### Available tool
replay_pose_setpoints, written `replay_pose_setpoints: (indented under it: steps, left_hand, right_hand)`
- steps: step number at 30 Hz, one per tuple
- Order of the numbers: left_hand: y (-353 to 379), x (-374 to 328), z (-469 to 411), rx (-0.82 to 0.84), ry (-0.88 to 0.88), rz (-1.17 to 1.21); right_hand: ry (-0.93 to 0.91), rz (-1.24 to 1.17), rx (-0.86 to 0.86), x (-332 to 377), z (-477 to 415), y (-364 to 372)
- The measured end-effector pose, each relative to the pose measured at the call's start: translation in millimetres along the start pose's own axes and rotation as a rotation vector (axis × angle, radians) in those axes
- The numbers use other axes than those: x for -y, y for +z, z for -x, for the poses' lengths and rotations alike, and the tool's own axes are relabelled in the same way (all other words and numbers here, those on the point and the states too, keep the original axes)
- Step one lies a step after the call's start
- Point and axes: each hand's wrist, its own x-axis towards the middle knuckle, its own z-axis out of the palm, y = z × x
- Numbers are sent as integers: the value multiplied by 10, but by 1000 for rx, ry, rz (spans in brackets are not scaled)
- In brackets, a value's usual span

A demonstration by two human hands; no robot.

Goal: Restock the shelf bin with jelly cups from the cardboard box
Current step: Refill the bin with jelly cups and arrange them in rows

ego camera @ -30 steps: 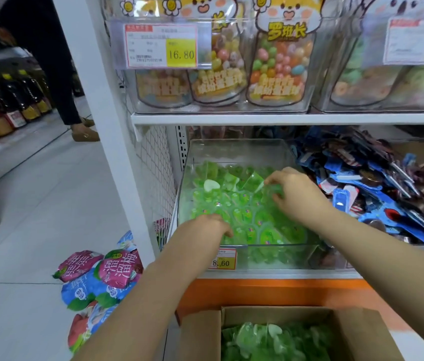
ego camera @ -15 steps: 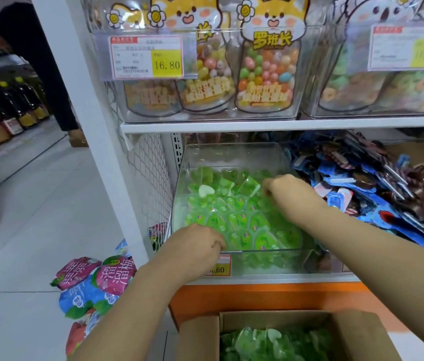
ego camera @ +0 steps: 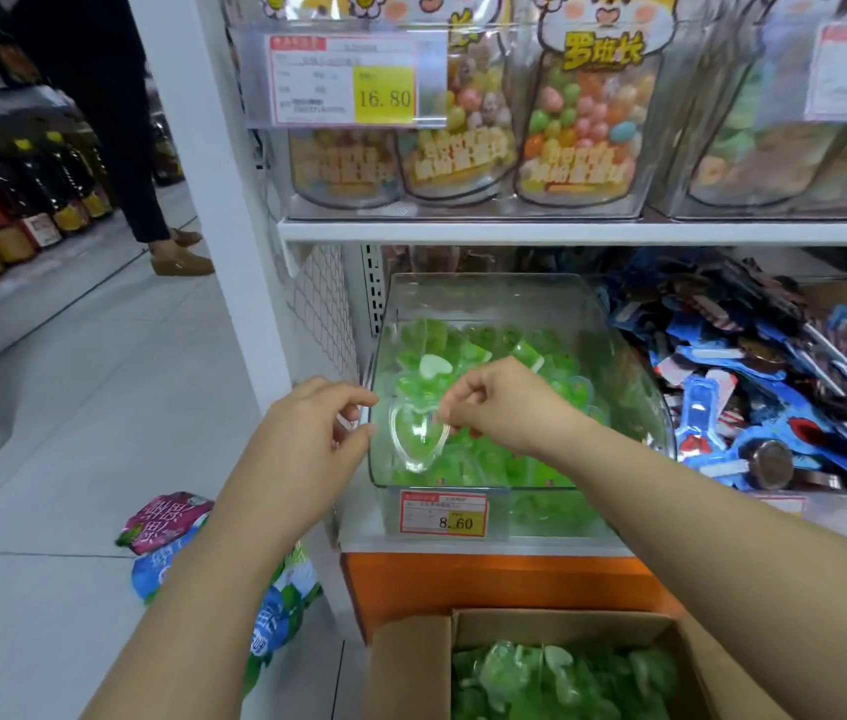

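A clear shelf bin (ego camera: 489,285) on the lower shelf holds several green heart-shaped jelly cups (ego camera: 483,454). Above its front left part, my right hand (ego camera: 504,402) pinches the rim of a clear, empty-looking heart-shaped cup (ego camera: 418,441). My left hand (ego camera: 317,428) hovers at the bin's left front corner with its fingers curled. Something small and pale sits between its fingertips, and I cannot tell what it is. Below, the open cardboard box (ego camera: 411,662) on the floor contains more green jelly cups (ego camera: 556,678).
A price tag (ego camera: 443,514) reading 8.60 hangs on the bin front. Blue wrapped snacks (ego camera: 754,387) fill the neighbouring bin on the right. Candy bags (ego camera: 587,127) stand on the shelf above. Snack packs (ego camera: 166,522) lie on the floor at left. A person's legs (ego camera: 151,210) are in the aisle.
My right hand has come up out of the green pile holding a clear heart-shaped cup. The left hand has lifted off the bin's front edge to its left corner.
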Motion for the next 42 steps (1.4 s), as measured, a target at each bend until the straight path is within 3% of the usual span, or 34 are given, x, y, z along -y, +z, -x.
replay_pose_setpoints:
  steps: [5, 17, 27, 35, 39, 42]
  left_hand:
    - [39, 99, 8, 40, -22, 39]
    - [65, 92, -1, 33, -24, 80]
    - [73, 86, -2, 36, -17, 67]
    - [80, 66, 11, 28, -23, 76]
    - [83, 86, 18, 23, -19, 70]
    - [88, 84, 14, 2, -21, 59]
  right_hand:
    - [126, -64, 168, -37, -111, 167]
    - [151, 168, 191, -46, -265, 264]
    - [-34, 501, 76, -98, -175, 305]
    - [-117, 416, 92, -177, -173, 311]
    - [-165, 361, -128, -187, -267, 70]
    - [-256, 547, -207, -173, -405, 9]
